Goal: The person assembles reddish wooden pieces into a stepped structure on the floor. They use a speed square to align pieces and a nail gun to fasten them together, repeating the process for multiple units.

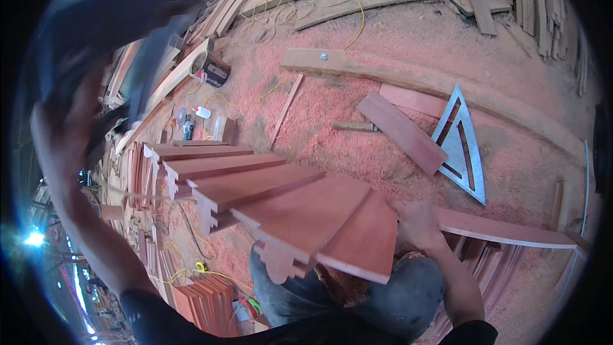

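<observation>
Several reddish wooden boards (287,211) with stepped, profiled ends lie fanned out in front of me, each overlapping the one behind it. My right hand (418,220) grips the right edge of the nearest board, above my knee in grey trousers (408,294). My left arm is raised at the left of the picture. My left hand (67,115) is badly blurred under a dark smeared shape (108,32), so I cannot tell whether it holds anything.
Pink sawdust covers the floor. A metal triangular square (461,147), a short red plank (402,131) and a wooden tool handle (354,126) lie ahead on the right. A small white bottle (202,112), yellow cord (281,0) and loose planks lie further back. A long board (504,230) runs right.
</observation>
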Available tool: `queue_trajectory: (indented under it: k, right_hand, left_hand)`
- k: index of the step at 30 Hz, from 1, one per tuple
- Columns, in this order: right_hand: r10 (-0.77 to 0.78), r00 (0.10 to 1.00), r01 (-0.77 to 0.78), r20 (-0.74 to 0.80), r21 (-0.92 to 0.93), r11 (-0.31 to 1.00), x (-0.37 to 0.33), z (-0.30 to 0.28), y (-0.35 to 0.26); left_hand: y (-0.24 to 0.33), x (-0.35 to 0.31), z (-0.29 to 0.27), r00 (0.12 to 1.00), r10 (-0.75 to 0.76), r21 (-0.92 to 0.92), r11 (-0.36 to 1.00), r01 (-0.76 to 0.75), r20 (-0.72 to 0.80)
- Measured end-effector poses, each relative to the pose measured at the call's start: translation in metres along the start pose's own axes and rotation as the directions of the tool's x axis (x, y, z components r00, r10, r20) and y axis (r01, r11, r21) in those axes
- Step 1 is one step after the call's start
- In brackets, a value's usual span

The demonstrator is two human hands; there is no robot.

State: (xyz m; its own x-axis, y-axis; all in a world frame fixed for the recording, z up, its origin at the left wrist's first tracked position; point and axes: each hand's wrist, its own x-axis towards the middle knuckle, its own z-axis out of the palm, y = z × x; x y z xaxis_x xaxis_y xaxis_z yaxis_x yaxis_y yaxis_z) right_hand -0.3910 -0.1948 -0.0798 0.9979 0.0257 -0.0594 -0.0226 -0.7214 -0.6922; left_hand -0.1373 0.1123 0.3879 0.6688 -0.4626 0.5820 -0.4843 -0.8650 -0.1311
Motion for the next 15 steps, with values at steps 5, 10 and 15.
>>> queue_trajectory:
  k: [5,10,15]
  right_hand:
    - [-0.03,0.996,0.041,0.084,-0.13,0.991,-0.014,0.013,0.002]
    - [-0.136,0.991,0.135,0.001,-0.143,0.981,-0.025,0.029,0.005]
    - [-0.174,0.985,0.175,0.025,-0.152,0.973,-0.024,0.034,0.011]
  left_hand:
    - [0.147,0.05,0.143,0.644,0.422,-0.488,0.869,-0.086,0.638]
    - [0.215,0.027,0.261,0.104,0.546,-0.53,0.836,-0.145,0.832]
    - [0.227,-0.009,0.328,-0.252,0.6,-0.55,0.799,0.242,0.76]
